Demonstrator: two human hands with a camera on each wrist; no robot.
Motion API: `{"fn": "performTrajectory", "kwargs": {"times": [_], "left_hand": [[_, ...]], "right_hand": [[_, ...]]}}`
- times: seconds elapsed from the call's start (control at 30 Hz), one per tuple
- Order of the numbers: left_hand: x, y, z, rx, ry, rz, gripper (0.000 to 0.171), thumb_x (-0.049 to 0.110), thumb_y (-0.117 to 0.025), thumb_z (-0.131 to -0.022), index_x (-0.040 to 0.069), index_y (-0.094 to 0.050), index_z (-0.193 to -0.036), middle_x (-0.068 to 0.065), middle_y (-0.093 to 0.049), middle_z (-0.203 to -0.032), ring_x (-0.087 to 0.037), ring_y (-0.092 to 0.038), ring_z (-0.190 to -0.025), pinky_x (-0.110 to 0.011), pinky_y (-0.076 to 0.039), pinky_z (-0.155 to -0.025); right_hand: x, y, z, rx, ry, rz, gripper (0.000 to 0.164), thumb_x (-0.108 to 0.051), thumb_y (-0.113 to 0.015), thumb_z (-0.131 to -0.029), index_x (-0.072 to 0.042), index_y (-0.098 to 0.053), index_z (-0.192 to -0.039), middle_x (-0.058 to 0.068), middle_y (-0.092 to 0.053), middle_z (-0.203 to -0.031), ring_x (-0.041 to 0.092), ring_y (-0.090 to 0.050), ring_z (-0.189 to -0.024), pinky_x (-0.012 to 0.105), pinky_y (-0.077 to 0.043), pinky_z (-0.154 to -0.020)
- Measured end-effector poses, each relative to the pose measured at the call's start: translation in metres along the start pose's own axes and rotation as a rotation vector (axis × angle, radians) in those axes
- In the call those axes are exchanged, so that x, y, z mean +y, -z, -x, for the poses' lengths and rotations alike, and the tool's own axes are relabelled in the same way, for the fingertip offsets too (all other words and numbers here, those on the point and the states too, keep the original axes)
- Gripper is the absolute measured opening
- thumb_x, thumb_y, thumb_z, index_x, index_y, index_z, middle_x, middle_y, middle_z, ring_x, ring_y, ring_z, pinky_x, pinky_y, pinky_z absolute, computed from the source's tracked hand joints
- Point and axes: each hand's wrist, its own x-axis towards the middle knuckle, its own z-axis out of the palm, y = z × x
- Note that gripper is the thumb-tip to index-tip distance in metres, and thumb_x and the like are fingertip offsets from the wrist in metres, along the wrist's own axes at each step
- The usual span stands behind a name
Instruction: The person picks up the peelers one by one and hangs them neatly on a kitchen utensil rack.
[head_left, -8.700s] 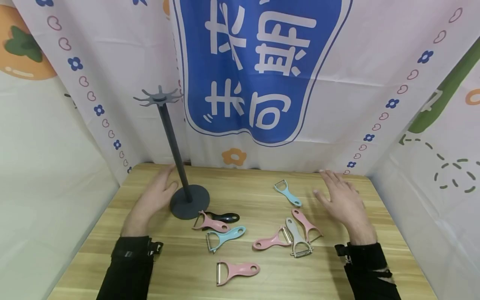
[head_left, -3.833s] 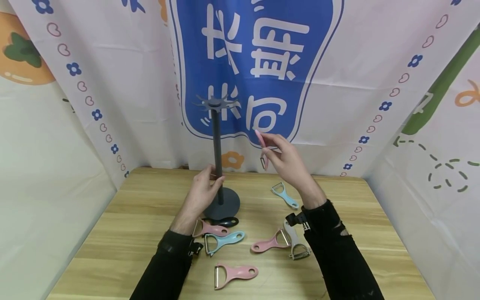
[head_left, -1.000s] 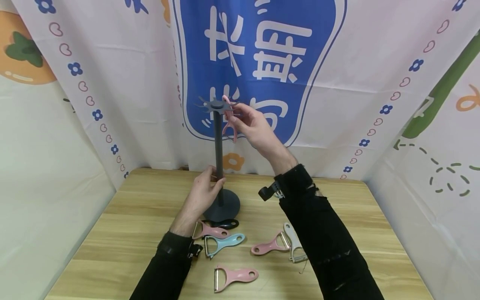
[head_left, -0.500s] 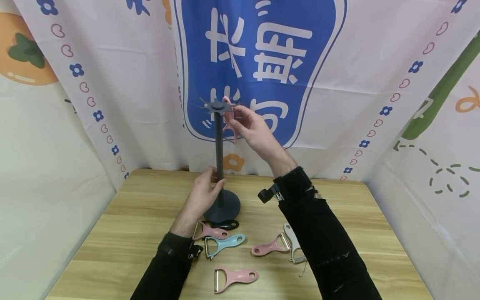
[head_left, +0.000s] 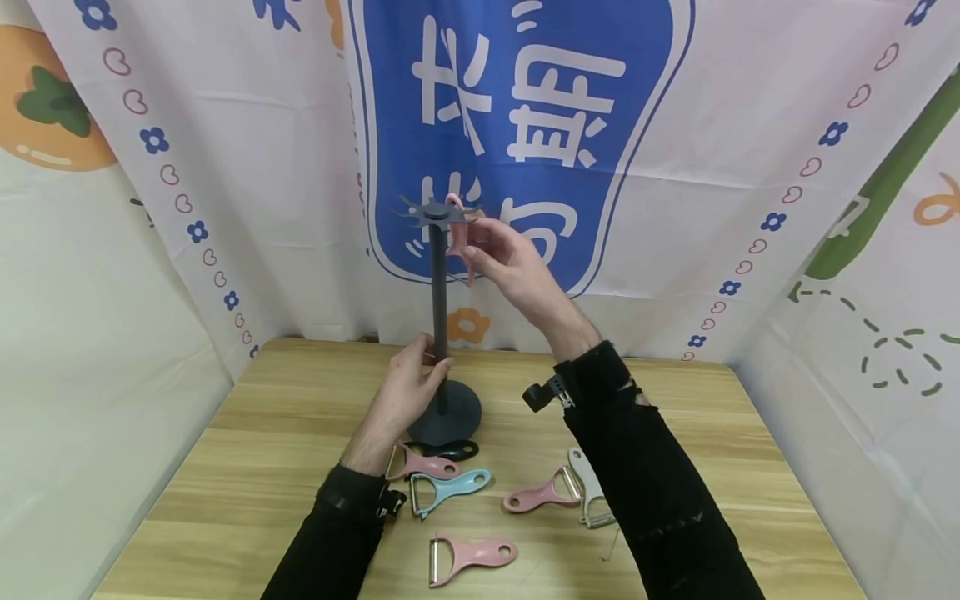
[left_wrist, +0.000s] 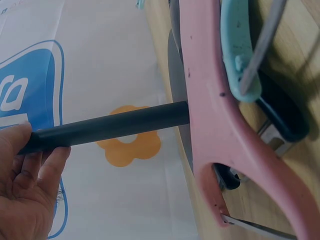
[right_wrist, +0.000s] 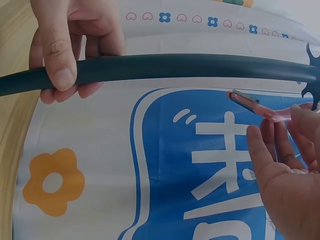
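Observation:
A dark grey peeler stand (head_left: pixel 439 300) with a round base and a crown of curved hooks (head_left: pixel 437 213) is upright on the table. My left hand (head_left: pixel 401 387) grips its post low down, thumb on one side and fingers behind. Up at the crown, my right hand (head_left: pixel 517 262) pinches a pink peeler (head_left: pixel 458 237) at its handle. The holed handle end is up at a right-hand hook, and the blade end points down. In the right wrist view the thumb lies over the peeler's handle (right_wrist: pixel 285 114) with fingers behind it.
By the base lie a black peeler (head_left: pixel 456 451), a pink peeler (head_left: pixel 427 463) and a light blue peeler (head_left: pixel 453 483). Nearer is another pink peeler (head_left: pixel 480 552). Rightward are a pink peeler (head_left: pixel 536 497) and a grey-white one (head_left: pixel 588 479), partly behind the right sleeve. A printed cloth (head_left: pixel 300 208) hangs behind.
Earlier the left hand took hold of the stand and it moved right; the right hand lifted a pink peeler to the crown. Over the last half second the right hand shifts slightly rightward.

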Motion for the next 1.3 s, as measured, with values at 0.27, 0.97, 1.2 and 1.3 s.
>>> {"fn": "performTrajectory", "kwargs": {"times": [0.27, 0.97, 1.2, 1.3], "left_hand": [[0.0, 0.0, 0.0, -0.005, 0.009, 0.001, 0.023, 0.027, -0.065, -0.103, 0.011, -0.057, -0.118, -0.007, -0.066, -0.111, -0.022, -0.067, -0.104, -0.036, -0.064, -0.082], [0.001, 0.001, 0.001, -0.012, 0.03, 0.009, 0.023, 0.025, -0.066, -0.103, 0.011, -0.056, -0.118, -0.007, -0.066, -0.113, -0.022, -0.067, -0.106, -0.036, -0.064, -0.085], [0.001, 0.001, 0.001, -0.006, 0.022, 0.01, 0.023, 0.025, -0.067, -0.102, 0.011, -0.057, -0.117, -0.007, -0.066, -0.112, -0.022, -0.067, -0.105, -0.036, -0.064, -0.083], [0.001, 0.001, 0.001, -0.004, 0.022, 0.008, 0.023, 0.026, -0.067, -0.102, 0.011, -0.056, -0.116, -0.007, -0.066, -0.111, -0.022, -0.068, -0.105, -0.035, -0.064, -0.083]], "right_hand": [[-0.019, 0.002, 0.02, 0.025, -0.075, 0.067, 0.05, -0.012, -0.057, -0.107, -0.003, -0.044, -0.154, 0.017, -0.054, -0.145, 0.028, -0.056, -0.132, 0.042, -0.048, -0.112], [0.042, 0.032, 0.059, 0.004, -0.151, 0.296, 0.052, -0.033, -0.065, -0.103, -0.017, -0.053, -0.15, 0.006, -0.06, -0.141, 0.018, -0.056, -0.13, 0.039, -0.049, -0.11], [0.053, 0.035, 0.073, -0.075, -0.191, 0.395, 0.051, -0.03, -0.063, -0.104, -0.016, -0.05, -0.152, 0.006, -0.058, -0.144, 0.025, -0.055, -0.132, 0.039, -0.049, -0.11], [0.057, 0.036, 0.078, -0.1, -0.211, 0.403, 0.053, -0.029, -0.063, -0.104, -0.012, -0.049, -0.152, 0.01, -0.055, -0.147, 0.027, -0.055, -0.132, 0.04, -0.046, -0.113]]}}
